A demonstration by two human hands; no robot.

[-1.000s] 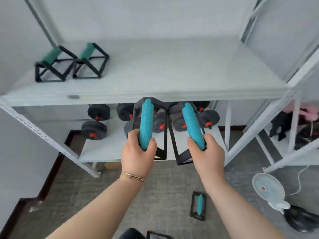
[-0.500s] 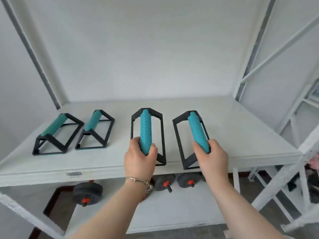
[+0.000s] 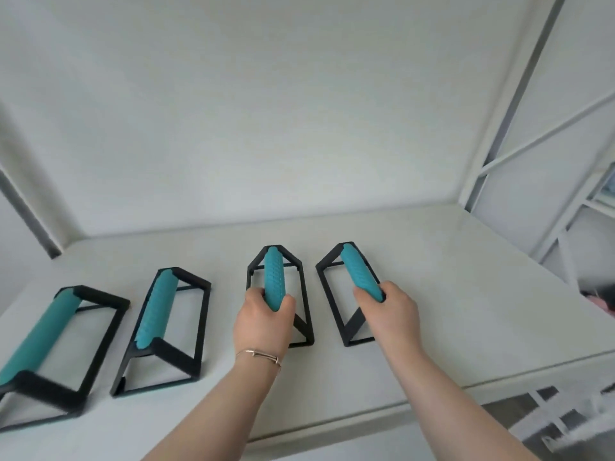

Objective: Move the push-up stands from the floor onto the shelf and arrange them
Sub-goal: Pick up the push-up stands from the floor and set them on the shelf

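Several push-up stands with black frames and teal grips sit in a row on the white shelf. My left hand is closed around the near end of the grip of the third stand. My right hand grips the near end of the fourth stand, the rightmost one. Both held stands rest with their bases on the shelf top, grips pointing away from me. Two more stands lie to the left: one beside my left hand and one at the left edge.
A white wall backs the shelf. White metal uprights and diagonal braces rise at the right. The shelf's front edge runs below my forearms. Grey floor and blurred items show at the bottom right.
Both hands lifted the two stands from below shelf height up onto the shelf and moved them further back. The camera rose and tilted up, hiding the lower shelf and dumbbells.
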